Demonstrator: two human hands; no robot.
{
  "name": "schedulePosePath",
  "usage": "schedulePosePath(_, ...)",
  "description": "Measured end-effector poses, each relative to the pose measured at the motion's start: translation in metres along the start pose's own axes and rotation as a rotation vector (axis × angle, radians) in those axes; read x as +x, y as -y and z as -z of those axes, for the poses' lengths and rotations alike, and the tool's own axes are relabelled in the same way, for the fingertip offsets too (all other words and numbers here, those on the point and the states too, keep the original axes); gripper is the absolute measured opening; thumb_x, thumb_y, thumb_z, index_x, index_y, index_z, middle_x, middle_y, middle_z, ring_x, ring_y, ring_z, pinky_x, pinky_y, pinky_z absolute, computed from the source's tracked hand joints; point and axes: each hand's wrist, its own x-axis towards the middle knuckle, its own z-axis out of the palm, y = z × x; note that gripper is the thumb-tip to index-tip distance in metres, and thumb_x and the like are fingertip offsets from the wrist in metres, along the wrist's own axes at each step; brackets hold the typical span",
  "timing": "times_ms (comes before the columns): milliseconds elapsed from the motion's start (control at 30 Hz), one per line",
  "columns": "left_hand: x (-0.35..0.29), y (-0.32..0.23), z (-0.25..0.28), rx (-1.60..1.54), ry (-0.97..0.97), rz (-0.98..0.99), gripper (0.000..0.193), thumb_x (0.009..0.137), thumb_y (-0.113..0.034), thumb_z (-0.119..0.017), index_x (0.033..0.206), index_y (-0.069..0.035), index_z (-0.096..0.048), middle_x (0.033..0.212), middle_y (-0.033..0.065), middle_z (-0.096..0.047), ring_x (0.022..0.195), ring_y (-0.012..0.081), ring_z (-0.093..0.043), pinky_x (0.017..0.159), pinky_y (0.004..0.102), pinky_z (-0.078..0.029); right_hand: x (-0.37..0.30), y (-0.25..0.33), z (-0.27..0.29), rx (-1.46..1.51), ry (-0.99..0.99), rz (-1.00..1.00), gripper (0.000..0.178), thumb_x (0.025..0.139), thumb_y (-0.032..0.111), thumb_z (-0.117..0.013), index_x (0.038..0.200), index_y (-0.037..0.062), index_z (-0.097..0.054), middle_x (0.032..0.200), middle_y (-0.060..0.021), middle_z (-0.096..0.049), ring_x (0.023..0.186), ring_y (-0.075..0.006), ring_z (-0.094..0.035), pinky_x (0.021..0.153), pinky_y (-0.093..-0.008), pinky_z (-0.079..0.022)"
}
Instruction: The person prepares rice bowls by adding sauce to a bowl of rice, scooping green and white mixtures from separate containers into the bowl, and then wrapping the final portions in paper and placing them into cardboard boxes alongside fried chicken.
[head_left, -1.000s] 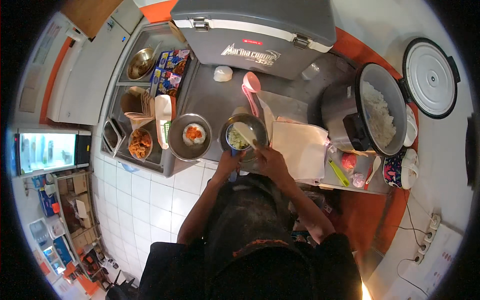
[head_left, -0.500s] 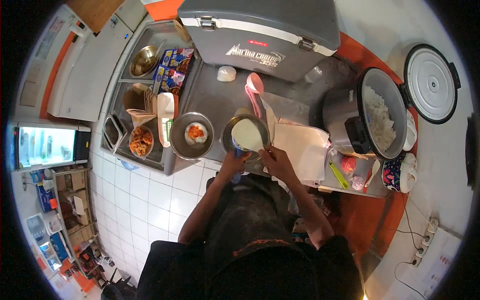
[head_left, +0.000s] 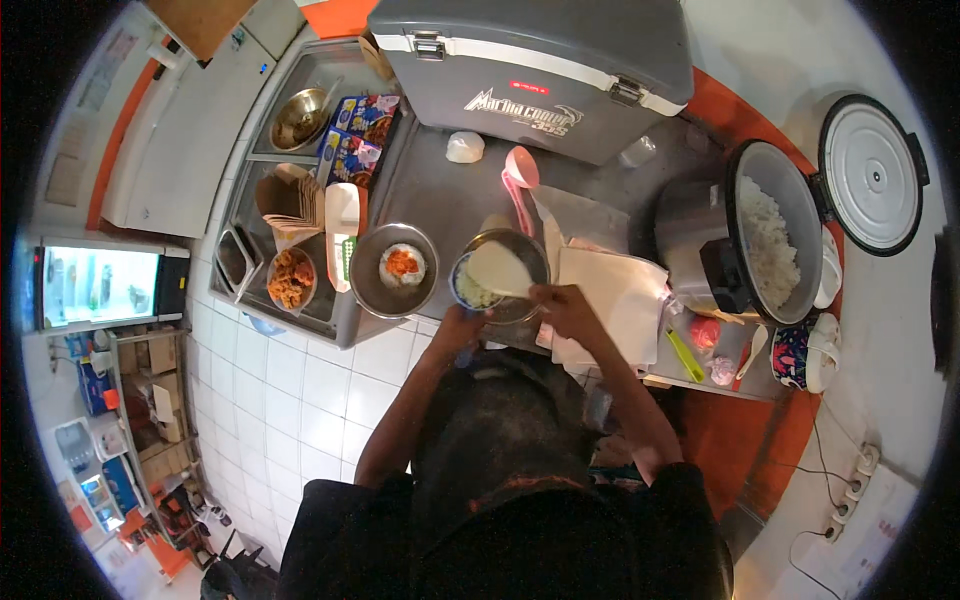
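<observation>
My left hand [head_left: 458, 328] is closed round the handle of a blue scoop [head_left: 456, 285] that holds white rice. Between the fingers of my right hand [head_left: 568, 312] is a white rice paddle [head_left: 502, 270], its broad blade lying over the scoop's right side. Both tools are above a steel bowl [head_left: 541, 258], and they hide much of its inside. To the left stands a second steel bowl [head_left: 365, 290] with a white mound topped by something orange-red. A pink ladle [head_left: 518, 190] lies just beyond the bowl under my hands.
At right stands an open rice cooker [head_left: 690, 240] full of rice. A big grey cooler [head_left: 540, 90] spans the back. Wrapping paper [head_left: 610, 310] lies right of the bowl. On the left are a bowl of fried pieces [head_left: 291, 280], brown cartons [head_left: 288, 200] and blue packets [head_left: 350, 155].
The paddle's blade has shifted to the right across the scoop, so the rice in the scoop now shows. Both hands keep their hold. The whole view has shifted slightly.
</observation>
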Motion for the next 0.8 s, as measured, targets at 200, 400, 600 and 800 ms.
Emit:
schedulePosePath(200,0.005,0.034,0.048,-0.067,0.015,0.028,0.015,0.09,-0.017,-0.061,0.091,-0.002,-0.058,0.058,0.0003,-0.052,0.042,0.0097,-0.046,0.038,0.0275,-0.037,0.034,-0.014,0.022,-1.062,-0.194,0.235,0.026,0.092,0.024,-0.052,0.1,0.0056,-0.068,0.078,-0.0158,-0.067,0.069,-0.0294,-0.067,0.062,-0.0424,-0.054)
schedulePosePath(400,0.017,0.027,0.035,-0.16,0.053,-0.012,0.015,0.09,-0.012,-0.06,0.1,-0.002,-0.059,0.075,0.005,-0.064,0.043,0.0067,-0.046,0.038,0.0243,-0.039,0.058,-0.088,-0.044,-1.425,-0.094,0.531,0.029,0.087,0.017,-0.049,0.111,0.0056,-0.061,0.083,-0.0148,-0.064,0.073,-0.0311,-0.067,0.059,-0.0466,-0.054)
schedulePosePath(600,0.013,0.035,0.039,-0.118,0.074,0.01,0.018,0.091,-0.012,-0.06,0.106,-0.003,-0.057,0.079,0.0053,-0.066,0.043,0.0059,-0.046,0.039,0.0233,-0.041,0.059,-0.038,-0.013,-1.32,-0.142,0.309,0.025,0.088,0.017,-0.05,0.104,0.0061,-0.066,0.076,-0.0145,-0.065,0.075,-0.0299,-0.068,0.058,-0.0442,-0.054)
schedulePosePath(800,0.019,0.023,0.028,-0.195,0.151,0.045,0.022,0.092,-0.016,-0.061,0.11,-0.004,-0.056,0.084,0.0061,-0.066,0.045,0.0053,-0.047,0.04,0.023,-0.041,0.075,-0.073,0.007,-1.209,0.138,0.335,0.024,0.084,0.014,-0.058,0.099,-0.0035,-0.063,0.088,-0.0192,-0.066,0.084,-0.0281,-0.067,0.063,-0.0401,-0.056)
